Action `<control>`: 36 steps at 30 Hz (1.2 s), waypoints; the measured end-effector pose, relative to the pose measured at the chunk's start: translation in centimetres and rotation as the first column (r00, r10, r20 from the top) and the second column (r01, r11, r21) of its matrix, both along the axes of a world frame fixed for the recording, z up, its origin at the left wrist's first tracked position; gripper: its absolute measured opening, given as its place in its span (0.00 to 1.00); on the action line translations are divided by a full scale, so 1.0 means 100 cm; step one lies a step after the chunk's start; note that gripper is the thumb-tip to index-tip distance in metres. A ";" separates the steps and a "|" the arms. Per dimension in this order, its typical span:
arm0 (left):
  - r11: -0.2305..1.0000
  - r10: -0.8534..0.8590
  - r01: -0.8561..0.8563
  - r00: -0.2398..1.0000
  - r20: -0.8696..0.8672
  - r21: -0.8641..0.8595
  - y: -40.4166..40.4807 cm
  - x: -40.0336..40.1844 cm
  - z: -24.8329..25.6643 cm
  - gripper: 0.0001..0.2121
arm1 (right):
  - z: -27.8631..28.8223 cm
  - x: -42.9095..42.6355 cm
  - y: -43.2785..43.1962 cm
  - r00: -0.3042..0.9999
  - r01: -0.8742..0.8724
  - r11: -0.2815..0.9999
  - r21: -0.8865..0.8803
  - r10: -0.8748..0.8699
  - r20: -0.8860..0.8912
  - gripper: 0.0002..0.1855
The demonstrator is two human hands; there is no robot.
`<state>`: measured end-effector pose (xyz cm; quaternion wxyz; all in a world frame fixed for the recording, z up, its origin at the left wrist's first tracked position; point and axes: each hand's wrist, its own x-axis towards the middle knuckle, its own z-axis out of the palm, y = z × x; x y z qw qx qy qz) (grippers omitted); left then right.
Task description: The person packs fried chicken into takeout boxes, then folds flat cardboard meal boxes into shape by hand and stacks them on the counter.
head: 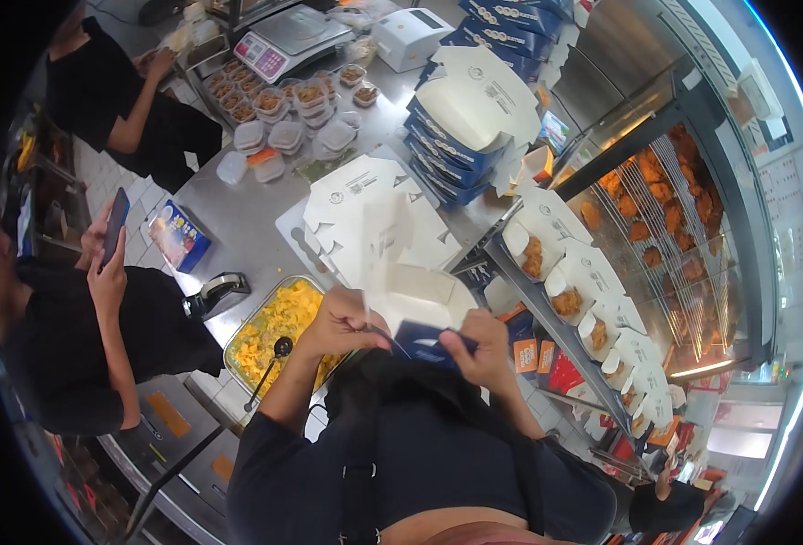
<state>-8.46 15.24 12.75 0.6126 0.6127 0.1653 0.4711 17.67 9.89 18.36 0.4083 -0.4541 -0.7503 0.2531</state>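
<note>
Between my hands is a partly folded cardboard food box (418, 293), white inside and dark blue outside. My left hand (347, 323) pinches its left front corner between thumb and fingers. Gripping the blue front wall on the other side is my right hand (480, 347), its thumb on the outer face. The lid stands up blurred at the back left. Flat unfolded box blanks (360, 197) lie just beyond, white side up, on a white cutting board (296, 228). Close by my left forearm, a steel tray (234, 371) holds yellow scrambled-egg-like food and a black ladle (282, 349).
Folded boxes (452, 153) are stacked at the back. Open boxes with fried chicken (566, 301) line a shelf at right, beside a heated display cabinet (653, 197). Lidded tubs (286, 136), a scale (292, 41) and a tape dispenser (221, 293) sit on the steel table. Two people stand at left.
</note>
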 end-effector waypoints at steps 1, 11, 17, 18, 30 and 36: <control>0.998 0.033 -0.029 0.997 -0.072 0.053 -0.001 0.000 -0.009 0.09 | -0.001 -0.004 0.003 1.000 -0.005 1.000 0.000 0.005 -0.002 0.17; 0.825 0.525 -0.419 0.817 -0.238 0.380 -0.010 0.010 0.011 0.10 | 0.009 -0.029 0.031 0.951 -0.299 0.946 0.128 0.285 0.117 0.20; 0.915 0.357 -0.205 0.812 -0.462 0.347 0.003 0.009 0.003 0.16 | -0.004 -0.027 0.035 0.964 -0.260 0.961 0.090 0.254 0.074 0.15; 0.907 0.381 -0.223 0.796 -0.471 0.357 0.006 0.011 0.004 0.16 | -0.008 -0.027 0.035 0.978 -0.203 0.977 0.069 0.200 0.051 0.15; 0.583 0.805 -0.500 0.465 -0.369 0.641 -0.011 0.059 -0.016 0.45 | 0.006 -0.036 0.051 0.943 -0.251 0.922 -0.293 0.165 -0.290 0.20; 0.507 0.847 -0.419 0.405 -0.345 0.753 -0.006 0.051 -0.012 0.33 | 0.004 -0.026 0.059 0.933 -0.348 0.905 -0.245 0.361 0.008 0.18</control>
